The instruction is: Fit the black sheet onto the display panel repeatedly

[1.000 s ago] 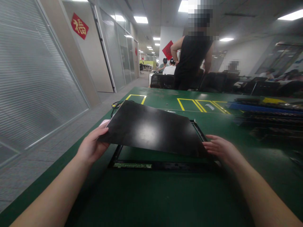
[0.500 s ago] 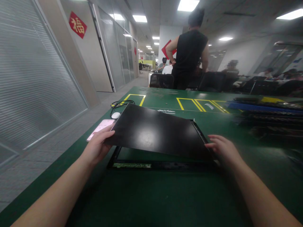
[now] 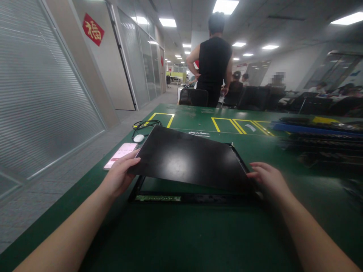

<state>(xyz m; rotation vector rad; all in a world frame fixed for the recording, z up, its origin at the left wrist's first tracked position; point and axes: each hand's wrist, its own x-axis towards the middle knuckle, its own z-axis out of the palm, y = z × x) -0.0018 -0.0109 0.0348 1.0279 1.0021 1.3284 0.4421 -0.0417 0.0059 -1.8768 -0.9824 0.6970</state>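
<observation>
A glossy black panel (image 3: 187,156) is held tilted over a black rectangular frame (image 3: 195,197) that lies flat on the green table (image 3: 181,238). My left hand (image 3: 119,175) grips the panel's near left corner, thumb on top. My right hand (image 3: 268,177) rests at the panel's near right corner with fingers spread along its edge. The panel's left side is lifted higher than its right side. A green circuit strip (image 3: 158,198) shows along the frame's near rail.
A phone with a pink screen (image 3: 120,155), a white puck (image 3: 138,138) and a black cable (image 3: 144,124) lie at the table's left edge. Stacked dark and blue trays (image 3: 317,138) fill the right side. A person in black (image 3: 212,62) stands beyond the table among chairs.
The panel has been lowered a little toward the frame, uncovering the phone. The standing person has stepped to the left.
</observation>
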